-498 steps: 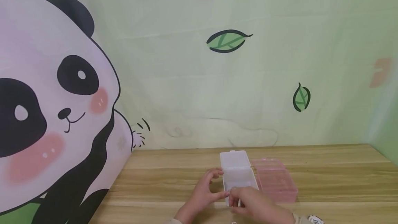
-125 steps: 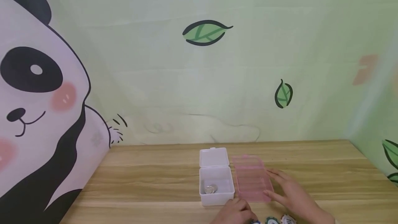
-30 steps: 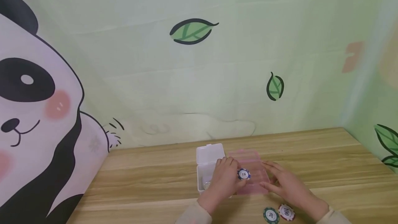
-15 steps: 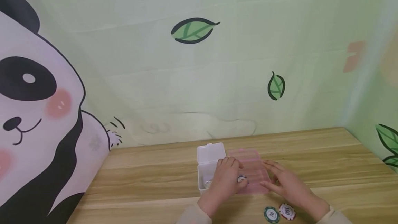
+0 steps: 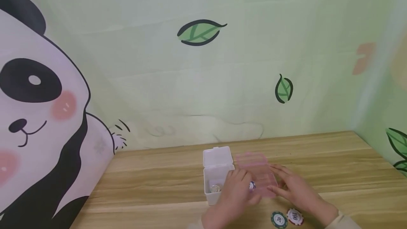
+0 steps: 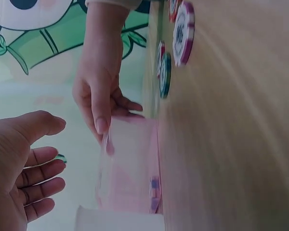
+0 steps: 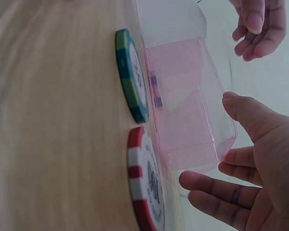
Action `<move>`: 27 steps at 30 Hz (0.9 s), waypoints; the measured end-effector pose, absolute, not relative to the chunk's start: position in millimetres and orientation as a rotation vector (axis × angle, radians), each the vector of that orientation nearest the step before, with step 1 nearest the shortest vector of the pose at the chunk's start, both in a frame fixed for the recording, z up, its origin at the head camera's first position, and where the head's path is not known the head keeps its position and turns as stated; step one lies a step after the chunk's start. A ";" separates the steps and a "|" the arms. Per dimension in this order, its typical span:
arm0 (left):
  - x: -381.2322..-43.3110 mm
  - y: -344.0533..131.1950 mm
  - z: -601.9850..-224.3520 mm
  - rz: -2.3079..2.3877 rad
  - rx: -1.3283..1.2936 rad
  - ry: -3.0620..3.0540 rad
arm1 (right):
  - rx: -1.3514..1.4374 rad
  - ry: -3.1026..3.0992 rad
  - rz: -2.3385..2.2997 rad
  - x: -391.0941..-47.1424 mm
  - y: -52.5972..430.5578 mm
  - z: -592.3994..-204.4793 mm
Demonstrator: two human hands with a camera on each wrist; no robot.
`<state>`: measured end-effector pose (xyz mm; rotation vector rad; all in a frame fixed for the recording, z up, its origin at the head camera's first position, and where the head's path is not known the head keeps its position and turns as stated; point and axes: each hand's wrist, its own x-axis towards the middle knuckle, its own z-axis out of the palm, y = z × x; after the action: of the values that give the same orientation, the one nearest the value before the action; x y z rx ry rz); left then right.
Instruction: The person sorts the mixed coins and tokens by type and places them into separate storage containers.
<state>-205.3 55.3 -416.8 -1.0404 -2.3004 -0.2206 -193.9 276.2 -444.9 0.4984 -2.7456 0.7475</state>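
A blue-and-white poker chip [image 6: 154, 190] lies on the floor of the open pink see-through box [image 5: 263, 176], behind the wall in both wrist views. My left hand [image 5: 234, 191] hangs over the gap between that box and the white box [image 5: 212, 198], fingers loose and holding nothing. With thumb and fingers at its right side, my right hand [image 5: 297, 189] grips the pink box. Silvery coins [image 5: 215, 188] sit inside the white box, whose lid is up. In front of the pink box lie a green chip [image 5: 279, 219] and a red-and-white chip [image 5: 295, 216].
The left wrist view shows another chip with a purplish-red edge [image 6: 184, 33] on the wooden table [image 5: 152, 186], nearer me. A printed panda cloth [image 5: 149, 91] hangs behind the table, and the side cloth [image 5: 391, 105] borders it at right.
Earlier both hands worked at the white box. My left hand then carried the blue chip over the pink box and let it go inside; it now draws back. My right hand stays put.
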 end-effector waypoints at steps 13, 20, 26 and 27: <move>-178.2 52.0 -426.0 -0.281 -1.252 -2.310 | 0.498 -2.760 0.763 -194.3 276.5 -442.8; -174.0 52.9 -441.4 -0.268 -1.427 -2.307 | 0.478 -2.771 0.793 -193.8 276.8 -440.7; -170.5 52.2 -453.1 -0.247 -1.518 -2.335 | 0.464 -2.779 0.796 -193.3 275.7 -442.8; -169.8 52.5 -454.8 -0.230 -1.527 -2.350 | 0.466 -2.778 0.801 -193.3 275.5 -443.0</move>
<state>-169.8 52.5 -454.8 -1.5269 -2.3498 -0.2301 -193.3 275.5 -443.0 0.4657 -2.7780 0.8010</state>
